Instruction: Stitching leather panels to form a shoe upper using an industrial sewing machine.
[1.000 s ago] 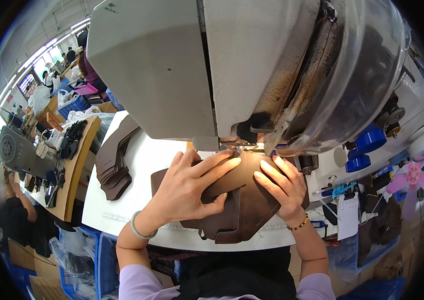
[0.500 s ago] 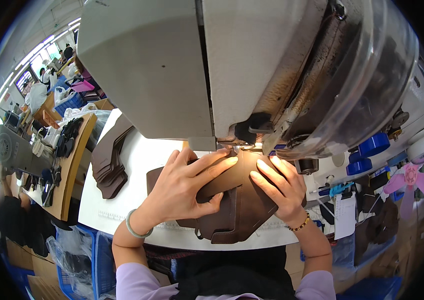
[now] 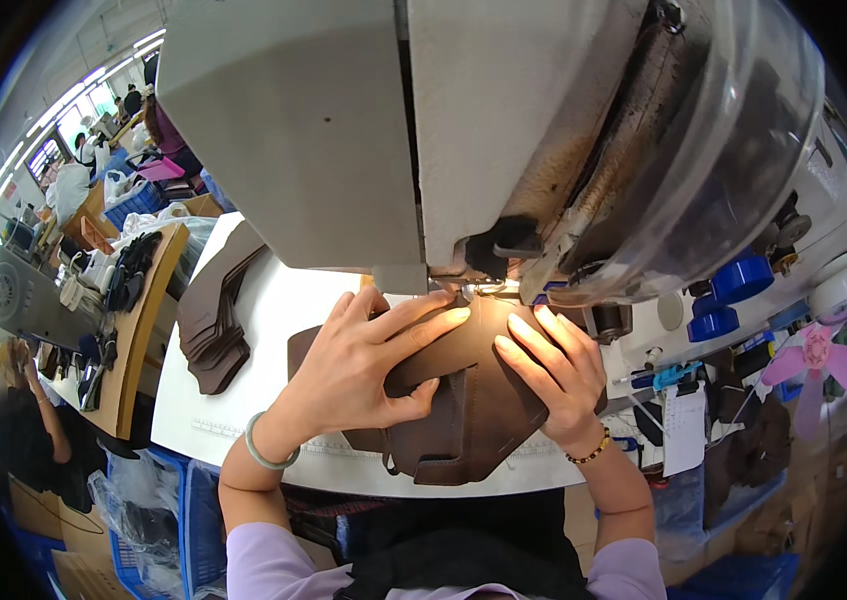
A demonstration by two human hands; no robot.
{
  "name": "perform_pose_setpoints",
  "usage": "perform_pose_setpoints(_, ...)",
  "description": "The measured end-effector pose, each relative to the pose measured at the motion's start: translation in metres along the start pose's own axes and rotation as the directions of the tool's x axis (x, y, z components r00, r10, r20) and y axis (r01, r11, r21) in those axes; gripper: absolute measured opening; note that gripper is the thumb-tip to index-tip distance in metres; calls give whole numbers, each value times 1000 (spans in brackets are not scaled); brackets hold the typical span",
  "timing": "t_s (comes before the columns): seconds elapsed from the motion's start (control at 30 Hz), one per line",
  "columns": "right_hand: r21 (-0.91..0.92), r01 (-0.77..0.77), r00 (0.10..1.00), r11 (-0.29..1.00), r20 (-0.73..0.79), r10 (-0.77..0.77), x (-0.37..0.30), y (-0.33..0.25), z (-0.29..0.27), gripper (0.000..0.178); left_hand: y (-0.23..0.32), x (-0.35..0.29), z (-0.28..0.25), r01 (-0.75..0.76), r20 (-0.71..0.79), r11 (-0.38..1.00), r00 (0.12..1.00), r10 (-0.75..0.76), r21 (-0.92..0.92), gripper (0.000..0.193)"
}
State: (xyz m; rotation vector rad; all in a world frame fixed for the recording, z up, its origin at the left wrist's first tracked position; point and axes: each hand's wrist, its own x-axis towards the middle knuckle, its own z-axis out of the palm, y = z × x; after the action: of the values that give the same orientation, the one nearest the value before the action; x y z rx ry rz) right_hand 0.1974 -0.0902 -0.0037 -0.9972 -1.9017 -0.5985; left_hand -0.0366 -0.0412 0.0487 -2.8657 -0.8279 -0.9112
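Brown panel (image 3: pixel 499 410) | L hand (image 3: pixel 354 360) + R hand (image 3: pixel 564 375) splayed atop | blue crate (image 3: pixel 206 520) w/ plastic bags (image 3: pixel 139 500)

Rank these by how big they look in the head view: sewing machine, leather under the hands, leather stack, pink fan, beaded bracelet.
1. Sewing machine, probably swelled by nearness to the camera
2. Leather under the hands
3. Leather stack
4. Pink fan
5. Beaded bracelet

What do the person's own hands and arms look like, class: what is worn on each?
Both the left hand and the right hand are without gloves. The left wrist has a smooth, pale grey-green bangle; the right has a beaded bracelet in dark and golden tones. The plain lilac sleeves leave the forearms bare.
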Motion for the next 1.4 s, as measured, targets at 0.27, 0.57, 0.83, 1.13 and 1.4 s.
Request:
perform_pose_setpoints(0.27,-16,-55,997,998,48,56,1,0,0,30,-5,4,2,0,-24,999,1000,-1,-50,53)
perform_pose_setpoints(0.57,-76,-74,993,994,83,80,-3,-7,-4,26,-2,3,2,18,-35,999,999,-19,-35,56)
perform_pose_setpoints(0.83,746,-507,589,431,-65,805,-64,-32,9,46,-1,-1,7,-31,-38,995,999,35,99,56)
perform_pose_setpoints(1.13,766,-499,461,-405,630,625,-25,-63,17,23,-12,-14,19,-185,-84,980,980,179,-76,66)
perform_pose_setpoints(1.4,832,-496,502,-249,509,699,-15,-66,17,14,-6,-11,11,-135,-31,990,991,133,-45,64)
